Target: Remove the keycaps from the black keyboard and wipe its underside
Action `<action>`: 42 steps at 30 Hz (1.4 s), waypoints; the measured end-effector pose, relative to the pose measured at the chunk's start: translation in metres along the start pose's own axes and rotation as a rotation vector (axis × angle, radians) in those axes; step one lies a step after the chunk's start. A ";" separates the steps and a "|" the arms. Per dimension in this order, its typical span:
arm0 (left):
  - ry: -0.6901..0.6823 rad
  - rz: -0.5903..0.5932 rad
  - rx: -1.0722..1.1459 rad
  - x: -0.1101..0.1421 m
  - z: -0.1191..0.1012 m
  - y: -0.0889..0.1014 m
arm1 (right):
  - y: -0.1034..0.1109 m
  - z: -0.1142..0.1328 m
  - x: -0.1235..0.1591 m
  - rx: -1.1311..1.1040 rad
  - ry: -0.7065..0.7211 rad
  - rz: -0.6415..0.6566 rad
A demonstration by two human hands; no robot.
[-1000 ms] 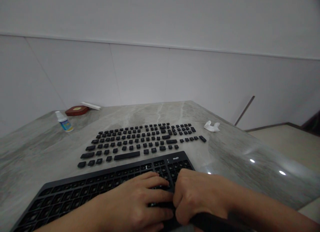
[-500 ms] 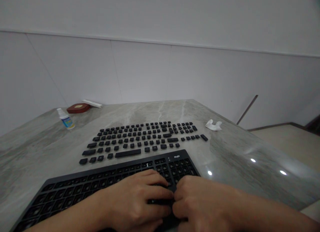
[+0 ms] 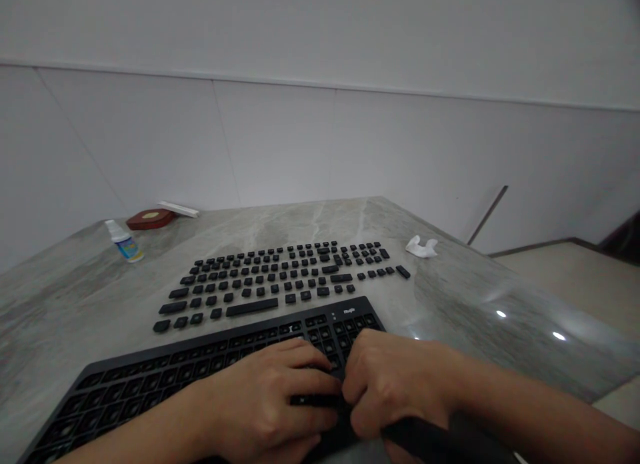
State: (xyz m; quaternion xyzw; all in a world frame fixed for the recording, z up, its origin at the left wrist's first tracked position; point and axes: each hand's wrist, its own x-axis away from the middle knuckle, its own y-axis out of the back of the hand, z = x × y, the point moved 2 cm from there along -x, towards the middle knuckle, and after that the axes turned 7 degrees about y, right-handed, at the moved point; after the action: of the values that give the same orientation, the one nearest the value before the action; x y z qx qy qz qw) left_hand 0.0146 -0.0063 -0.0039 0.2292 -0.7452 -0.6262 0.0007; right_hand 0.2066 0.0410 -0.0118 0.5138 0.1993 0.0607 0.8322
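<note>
black keyboard (image 3: 200, 368) under spread left hand (image 3: 280, 403), curled right (image 3: 387, 383)

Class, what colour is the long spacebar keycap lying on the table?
The spacebar keycap is black, showing best in the head view.

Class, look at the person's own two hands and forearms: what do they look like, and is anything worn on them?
The left hand and right hand are ungloved. The left forearm and right forearm show no sleeves. No ring, watch or bracelet can be seen, though parts of the fingers are hidden.
</note>
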 end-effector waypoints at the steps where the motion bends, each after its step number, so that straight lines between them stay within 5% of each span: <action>1: -0.002 -0.003 0.000 0.000 0.000 0.000 | -0.002 0.001 -0.001 0.017 0.005 -0.003; 10: -0.008 -0.017 0.021 0.000 0.001 -0.001 | -0.008 0.003 0.000 0.107 0.034 -0.038; 18: -0.017 -0.023 0.031 0.002 0.001 -0.002 | -0.020 0.011 -0.003 0.300 -0.009 0.069; 29: -0.010 -0.013 0.045 0.000 0.001 0.000 | -0.006 0.007 -0.001 0.098 -0.066 0.011; 36: 0.015 0.016 0.046 -0.002 -0.001 0.002 | 0.000 -0.001 -0.003 -0.139 -0.261 -0.020; 42: 0.008 0.025 0.043 -0.004 -0.004 0.005 | -0.003 0.002 -0.005 0.080 -0.043 -0.008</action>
State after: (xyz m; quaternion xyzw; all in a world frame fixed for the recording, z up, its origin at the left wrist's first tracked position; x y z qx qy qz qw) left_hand 0.0171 -0.0080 0.0029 0.2223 -0.7614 -0.6090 0.0067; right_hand 0.2032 0.0362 -0.0122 0.5469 0.1856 0.0385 0.8155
